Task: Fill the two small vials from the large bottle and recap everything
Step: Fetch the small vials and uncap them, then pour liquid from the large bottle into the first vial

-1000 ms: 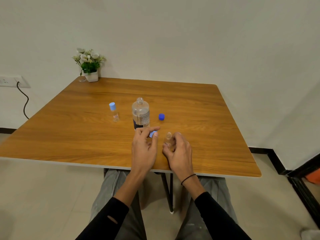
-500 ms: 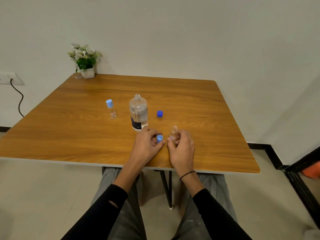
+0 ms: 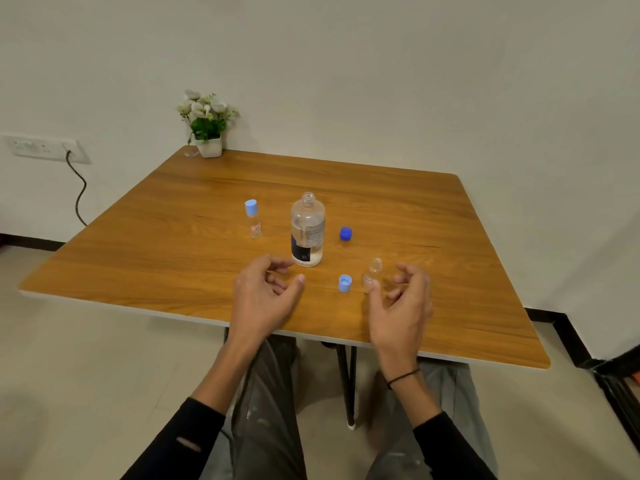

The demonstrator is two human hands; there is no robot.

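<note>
The large clear bottle (image 3: 308, 230) stands uncapped in the middle of the wooden table (image 3: 173, 244), with some liquid in it. Its dark blue cap (image 3: 345, 233) lies to its right. An uncapped small vial (image 3: 372, 275) stands near the front, and its light blue cap (image 3: 345, 283) lies just left of it, open side up. A second small vial (image 3: 254, 219) with a light blue cap on stands left of the bottle. My left hand (image 3: 265, 296) hovers open in front of the bottle. My right hand (image 3: 401, 306) is open just right of the uncapped vial, apart from it.
A small white pot of flowers (image 3: 207, 124) sits at the table's far left corner. A wall socket (image 3: 41, 148) with a black cord is on the left wall. My legs are under the table's front edge.
My left hand set the light blue cap down on the table and pulled away left. My right hand let go of the uncapped vial, which now stands alone.
</note>
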